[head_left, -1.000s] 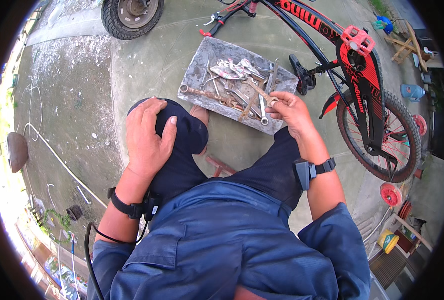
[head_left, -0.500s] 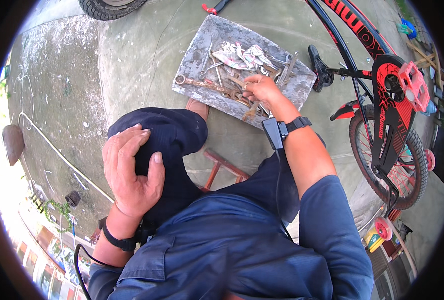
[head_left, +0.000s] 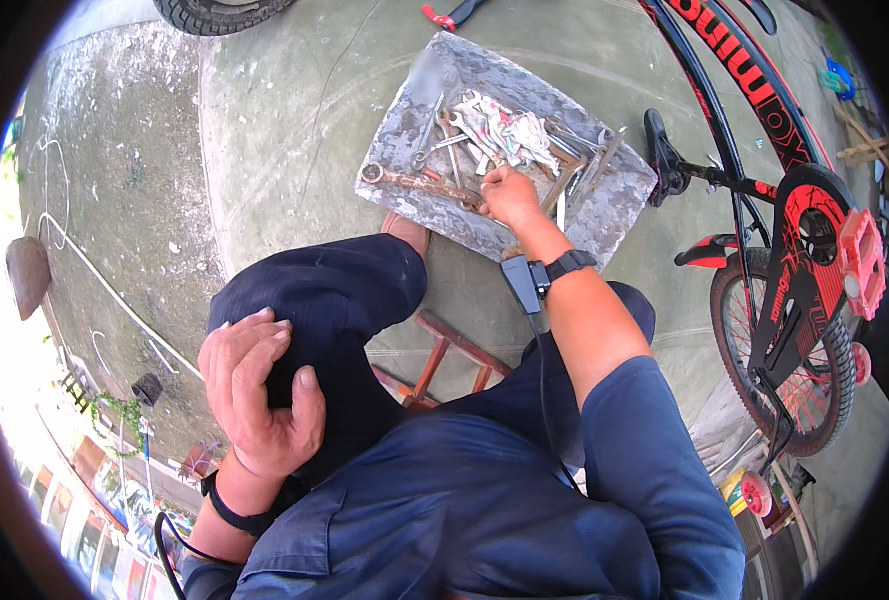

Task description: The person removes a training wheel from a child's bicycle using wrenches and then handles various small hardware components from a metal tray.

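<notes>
A grey, paint-worn metal tray (head_left: 397, 138) lies on the ground in front of me, holding several wrenches and a crumpled white patterned rag (head_left: 513, 132). My right hand (head_left: 511, 196) reaches into its middle, below the rag, with fingers closed; what they pinch, if anything, is hidden beneath them. Just left of these fingers lies a large rusty ring-ended wrench (head_left: 405, 181). More open-ended wrenches lie around the rag, and long metal tools (head_left: 599, 165) rest toward the tray's right side. Over my left knee, my left hand (head_left: 265, 395) is held with its fingers loosely curled and thumb apart, gripping nothing.
On the right, a black and red bicycle (head_left: 805, 270) with a pink pedal (head_left: 862, 262) and small side wheels reaches close to the tray. A reddish wooden stool (head_left: 431, 368) shows between my legs. A tyre (head_left: 220, 15) is at the top left, a stone (head_left: 29, 275) at the far left.
My right hand has drawn in its fingers and sits deeper among the tools. The rag looks shifted and bunched differently. Tray and bicycle appear slightly further right as the view has moved.
</notes>
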Demonstrator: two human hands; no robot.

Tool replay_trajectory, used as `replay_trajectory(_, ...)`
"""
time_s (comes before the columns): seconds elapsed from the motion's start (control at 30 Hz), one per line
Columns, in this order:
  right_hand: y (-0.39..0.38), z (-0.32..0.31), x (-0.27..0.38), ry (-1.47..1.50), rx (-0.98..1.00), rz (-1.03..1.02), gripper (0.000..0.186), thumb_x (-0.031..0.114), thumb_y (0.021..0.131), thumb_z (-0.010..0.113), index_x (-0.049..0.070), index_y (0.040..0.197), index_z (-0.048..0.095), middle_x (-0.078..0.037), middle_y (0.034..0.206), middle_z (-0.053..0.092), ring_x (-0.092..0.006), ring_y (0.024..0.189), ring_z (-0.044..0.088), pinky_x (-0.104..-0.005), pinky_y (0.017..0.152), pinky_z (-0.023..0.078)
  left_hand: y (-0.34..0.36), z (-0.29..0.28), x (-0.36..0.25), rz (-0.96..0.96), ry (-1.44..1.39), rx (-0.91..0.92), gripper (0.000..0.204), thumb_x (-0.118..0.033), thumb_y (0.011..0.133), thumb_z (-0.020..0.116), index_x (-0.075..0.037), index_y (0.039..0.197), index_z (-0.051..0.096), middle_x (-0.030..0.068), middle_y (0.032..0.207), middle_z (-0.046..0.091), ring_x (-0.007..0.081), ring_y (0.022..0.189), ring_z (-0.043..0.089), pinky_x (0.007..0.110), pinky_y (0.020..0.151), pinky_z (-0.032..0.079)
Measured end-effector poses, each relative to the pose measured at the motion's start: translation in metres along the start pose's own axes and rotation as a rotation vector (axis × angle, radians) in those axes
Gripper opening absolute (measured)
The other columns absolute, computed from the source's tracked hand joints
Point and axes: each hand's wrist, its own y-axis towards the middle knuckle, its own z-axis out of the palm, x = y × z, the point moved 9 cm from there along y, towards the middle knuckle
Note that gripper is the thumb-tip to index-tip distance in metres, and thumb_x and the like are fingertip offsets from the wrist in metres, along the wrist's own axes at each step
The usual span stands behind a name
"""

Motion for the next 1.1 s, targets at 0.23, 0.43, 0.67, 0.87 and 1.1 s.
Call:
replay_trajectory(0.23, 0.007, 0.023, 0.038, -0.443, 0.102, -0.150, 0.028, 0.019, 0.092, 0.052, 0.014, 0.113, 0.069, -0.013, 0.097, 0.072, -0.0276, 0.083, 0.070, -0.0391, 0.078, 0.053, -0.006, 0.000, 0.016, -0.055, -0.012, 0.094, 0.027, -0.003, 0.080, 0.059, 0.003, 0.106, 0.054, 0.0212, 0.099, 0.063, 0.0385, 0.098, 0.061, 0.048, 0.091, 0.043)
replay_trajectory(0.43, 0.023, 0.048, 0.069, -0.778, 0.225, -0.303, 0.026, 0.024, 0.091, 0.056, 0.020, 0.112, 0.071, -0.011, 0.108, 0.070, -0.0325, 0.100, 0.066, -0.0434, 0.082, 0.053, -0.012, -0.003, 0.030, -0.100, 0.007, 0.108, 0.027, -0.004, 0.082, 0.058, 0.003, 0.108, 0.053, 0.0213, 0.096, 0.062, 0.0376, 0.095, 0.060, 0.049, 0.089, 0.044)
replay_trajectory(0.67, 0.040, 0.073, 0.079, -0.881, 0.259, -0.217, 0.030, 0.034, 0.091, 0.058, 0.010, 0.101, 0.073, -0.016, 0.105, 0.070, -0.0339, 0.098, 0.067, -0.0442, 0.082, 0.054, -0.017, -0.006, 0.044, -0.157, 0.036, 0.108, 0.028, -0.004, 0.080, 0.059, 0.002, 0.106, 0.053, 0.0211, 0.095, 0.061, 0.0374, 0.094, 0.060, 0.049, 0.088, 0.044)
replay_trajectory(0.87, 0.044, 0.074, 0.086, -0.885, 0.233, -0.312, 0.033, 0.035, 0.090, 0.059, 0.006, 0.094, 0.074, -0.018, 0.100, 0.071, -0.0339, 0.095, 0.068, -0.0449, 0.079, 0.055, -0.020, -0.008, 0.049, -0.186, 0.059, 0.091, 0.030, -0.004, 0.076, 0.061, -0.001, 0.105, 0.055, 0.0174, 0.095, 0.063, 0.0356, 0.094, 0.062, 0.049, 0.086, 0.043)
replay_trajectory(1.1, 0.015, 0.034, 0.099, -0.830, 0.190, -0.415, 0.023, 0.030, 0.086, 0.061, 0.013, 0.094, 0.073, -0.013, 0.094, 0.071, -0.0334, 0.088, 0.067, -0.0453, 0.075, 0.054, -0.015, -0.008, 0.034, -0.144, 0.040, 0.096, 0.027, -0.004, 0.078, 0.060, 0.002, 0.104, 0.055, 0.0194, 0.095, 0.063, 0.0369, 0.097, 0.061, 0.050, 0.090, 0.043)
